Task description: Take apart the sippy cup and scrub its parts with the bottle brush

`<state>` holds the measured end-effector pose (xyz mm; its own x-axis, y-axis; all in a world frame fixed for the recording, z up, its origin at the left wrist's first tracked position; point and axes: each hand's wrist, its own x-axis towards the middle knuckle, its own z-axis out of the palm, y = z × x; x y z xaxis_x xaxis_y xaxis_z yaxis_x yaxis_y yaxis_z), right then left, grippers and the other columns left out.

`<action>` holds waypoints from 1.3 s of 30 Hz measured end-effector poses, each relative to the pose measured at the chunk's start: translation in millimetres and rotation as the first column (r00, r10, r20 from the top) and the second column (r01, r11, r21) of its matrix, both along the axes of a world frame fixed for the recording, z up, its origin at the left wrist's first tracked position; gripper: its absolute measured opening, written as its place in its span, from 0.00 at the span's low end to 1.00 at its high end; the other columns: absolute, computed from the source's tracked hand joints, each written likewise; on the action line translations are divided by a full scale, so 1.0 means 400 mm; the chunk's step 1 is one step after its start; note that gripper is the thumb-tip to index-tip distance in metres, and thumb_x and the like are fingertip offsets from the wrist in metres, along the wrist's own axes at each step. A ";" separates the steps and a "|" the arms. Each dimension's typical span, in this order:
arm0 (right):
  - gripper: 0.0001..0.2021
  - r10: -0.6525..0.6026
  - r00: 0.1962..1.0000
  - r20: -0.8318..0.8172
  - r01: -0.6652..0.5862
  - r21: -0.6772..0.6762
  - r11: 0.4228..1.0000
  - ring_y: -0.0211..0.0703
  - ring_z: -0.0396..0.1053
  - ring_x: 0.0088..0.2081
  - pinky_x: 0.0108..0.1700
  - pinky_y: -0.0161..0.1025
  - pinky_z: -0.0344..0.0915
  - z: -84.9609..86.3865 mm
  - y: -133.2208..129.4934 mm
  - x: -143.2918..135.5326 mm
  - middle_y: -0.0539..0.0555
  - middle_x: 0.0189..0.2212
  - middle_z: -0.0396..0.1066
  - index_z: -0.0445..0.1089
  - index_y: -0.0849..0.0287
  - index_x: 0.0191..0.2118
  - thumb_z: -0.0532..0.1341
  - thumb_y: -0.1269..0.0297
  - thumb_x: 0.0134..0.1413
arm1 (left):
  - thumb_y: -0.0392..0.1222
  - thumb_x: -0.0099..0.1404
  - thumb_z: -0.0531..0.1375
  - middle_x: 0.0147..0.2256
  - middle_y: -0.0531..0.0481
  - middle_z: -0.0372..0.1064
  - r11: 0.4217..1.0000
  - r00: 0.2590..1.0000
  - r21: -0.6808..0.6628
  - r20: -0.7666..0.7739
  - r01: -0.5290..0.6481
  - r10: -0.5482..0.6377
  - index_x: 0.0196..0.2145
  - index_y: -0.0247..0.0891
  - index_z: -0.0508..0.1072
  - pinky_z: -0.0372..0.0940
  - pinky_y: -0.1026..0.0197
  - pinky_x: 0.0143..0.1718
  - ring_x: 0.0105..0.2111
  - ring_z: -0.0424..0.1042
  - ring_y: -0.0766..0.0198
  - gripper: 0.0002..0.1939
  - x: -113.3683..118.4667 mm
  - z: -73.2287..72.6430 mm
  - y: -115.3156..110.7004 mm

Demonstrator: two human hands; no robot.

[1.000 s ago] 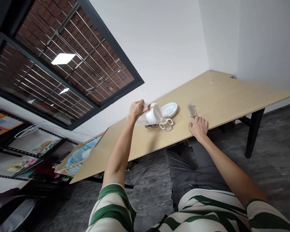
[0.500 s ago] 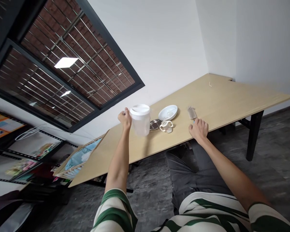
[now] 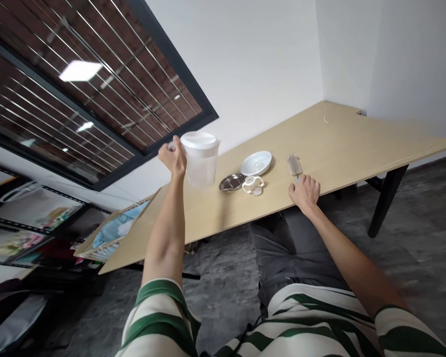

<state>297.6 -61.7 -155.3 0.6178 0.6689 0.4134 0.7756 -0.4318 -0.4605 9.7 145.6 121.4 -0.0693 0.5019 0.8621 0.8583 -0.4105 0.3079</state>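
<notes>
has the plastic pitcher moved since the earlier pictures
Yes. Against the two-handled cup, the plastic pitcher in the left hand has shifted left, away from it, and gone from tilted to upright.

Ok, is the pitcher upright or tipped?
Upright: the pitcher, held by the left hand, has its lid on top and its body straight below.

White walls (image 3: 267,59), barred window (image 3: 107,94), grey floor (image 3: 226,277)

Single head-worn view, forward and down across the table (image 3: 342,148).
</notes>
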 end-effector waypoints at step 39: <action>0.23 -0.029 0.969 0.246 0.008 0.088 0.996 0.49 0.68 0.35 0.39 0.43 0.55 -0.015 -0.019 -0.003 0.59 0.35 0.72 0.65 0.68 0.51 0.57 0.50 0.62 | 0.61 0.63 0.49 0.17 0.45 0.65 0.945 0.568 -0.216 -0.758 0.245 -0.321 0.28 0.35 0.70 0.50 0.59 0.22 0.18 0.66 0.57 0.26 0.386 -0.157 0.249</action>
